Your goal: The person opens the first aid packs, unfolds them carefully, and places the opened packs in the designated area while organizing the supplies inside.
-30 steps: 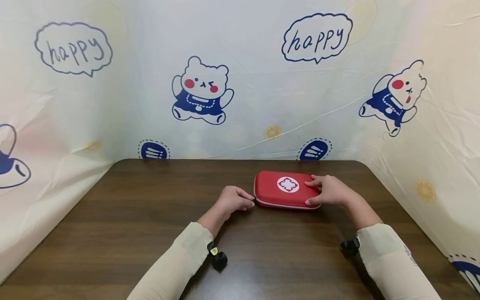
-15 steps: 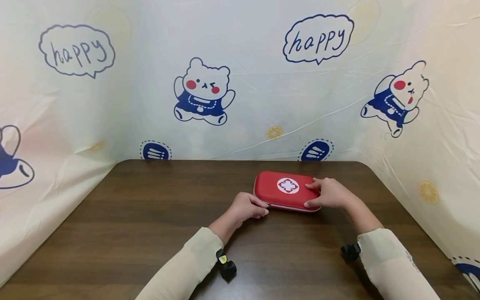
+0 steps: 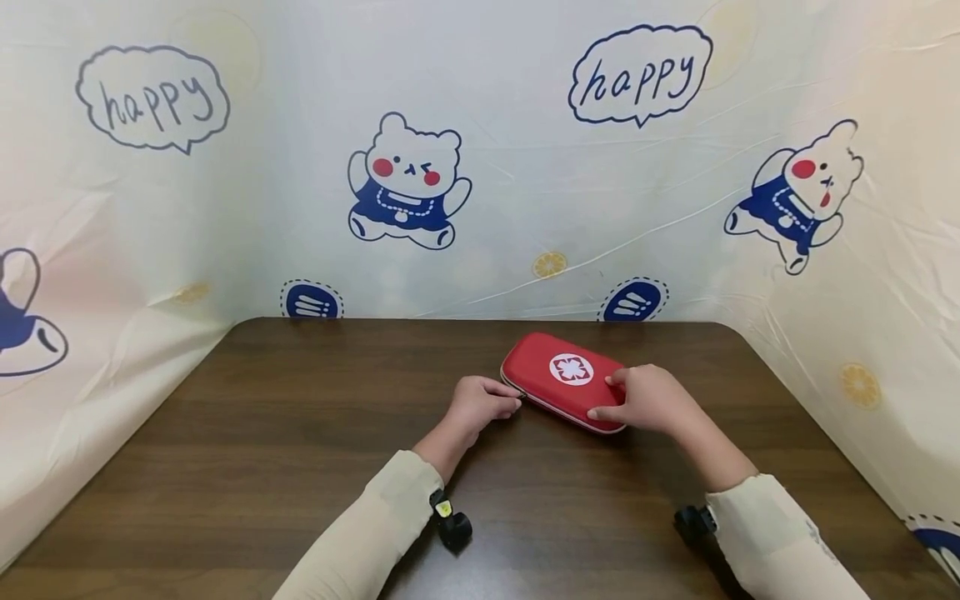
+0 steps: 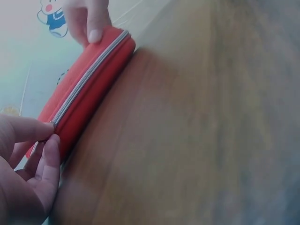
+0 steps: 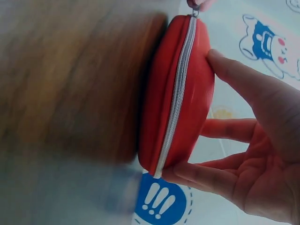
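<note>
A red zippered first-aid case [image 3: 534, 363] with a white emblem lies flat near the back of the table, turned so its right end is nearer me. At its front left corner my left hand [image 3: 477, 408] pinches the zipper pull [image 5: 195, 11] between thumb and finger. My right hand [image 3: 654, 400] grips the case's right end, thumb on the near side and fingers over the top and far end. In the left wrist view the grey zipper [image 4: 89, 77] runs along the side with its teeth meshed. The back of the case is hidden.
The dark wooden table [image 3: 300, 433] has rounded far corners. Behind it and at both sides hangs a pale printed cloth [image 3: 495, 100] with bears and the word "happy". Small black cameras [image 3: 453, 527] are strapped at both wrists.
My left hand first slid right along the front edge, then drew back slightly left and away. The case has rotated, its right end swinging towards me with my right hand on it.
</note>
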The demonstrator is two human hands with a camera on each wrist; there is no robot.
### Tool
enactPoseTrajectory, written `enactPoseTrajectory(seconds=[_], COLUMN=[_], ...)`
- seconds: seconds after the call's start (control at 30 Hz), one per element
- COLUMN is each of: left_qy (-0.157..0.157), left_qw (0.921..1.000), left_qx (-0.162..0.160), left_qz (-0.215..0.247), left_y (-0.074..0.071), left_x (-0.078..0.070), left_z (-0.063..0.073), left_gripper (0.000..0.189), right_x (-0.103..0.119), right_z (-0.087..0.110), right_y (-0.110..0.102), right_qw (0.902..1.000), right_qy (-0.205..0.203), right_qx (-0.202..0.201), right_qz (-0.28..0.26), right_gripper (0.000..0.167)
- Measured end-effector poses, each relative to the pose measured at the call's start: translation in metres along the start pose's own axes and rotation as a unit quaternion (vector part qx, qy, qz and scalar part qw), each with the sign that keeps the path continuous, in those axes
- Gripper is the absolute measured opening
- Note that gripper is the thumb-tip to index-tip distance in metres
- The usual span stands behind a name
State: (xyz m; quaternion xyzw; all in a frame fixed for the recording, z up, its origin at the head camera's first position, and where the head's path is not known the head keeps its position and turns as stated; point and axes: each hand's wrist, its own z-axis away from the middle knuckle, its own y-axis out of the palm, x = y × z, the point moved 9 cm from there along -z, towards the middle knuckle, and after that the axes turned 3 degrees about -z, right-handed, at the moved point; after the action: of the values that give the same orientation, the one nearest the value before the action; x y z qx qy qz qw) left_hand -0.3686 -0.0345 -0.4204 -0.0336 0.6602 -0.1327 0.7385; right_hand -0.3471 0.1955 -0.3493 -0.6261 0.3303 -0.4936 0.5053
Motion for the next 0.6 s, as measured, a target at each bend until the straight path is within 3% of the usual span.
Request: enactPoseTrajectory(seconds=[0.2, 0.3, 0.47, 0.6], left_qy=[0.001, -0.002, -0.005, -0.004], left_qw=[1.0, 1.0, 0.9999, 0.9994], left_qx=[-0.004, -0.004, -0.009, -0.007], left_qz=[0.002, 0.004, -0.009, -0.032], left_y=[-0.004, -0.005, -0.009, -0.01], left_x=[0.0, 0.0, 0.0, -0.001], left_z=[-0.005, -0.008, -0.009, -0.012], left_gripper=[0.011, 0.011, 0.01, 0.008], right_x=[0.007, 0.002, -0.016, -0.031], right_z=[0.012, 0.011, 0.001, -0.009], right_y=[-0.006, -0.011, -0.013, -0.005], right_qw=[0.9987, 0.9986, 0.9954, 0.9815], right_qy=[-0.029, -0.037, -0.067, -0.066], right_qx=[0.01, 0.018, 0.028, 0.073], right_qz=[0.041, 0.032, -0.062, -0.164], right_gripper=[0.069, 0.067, 0.06, 0.064])
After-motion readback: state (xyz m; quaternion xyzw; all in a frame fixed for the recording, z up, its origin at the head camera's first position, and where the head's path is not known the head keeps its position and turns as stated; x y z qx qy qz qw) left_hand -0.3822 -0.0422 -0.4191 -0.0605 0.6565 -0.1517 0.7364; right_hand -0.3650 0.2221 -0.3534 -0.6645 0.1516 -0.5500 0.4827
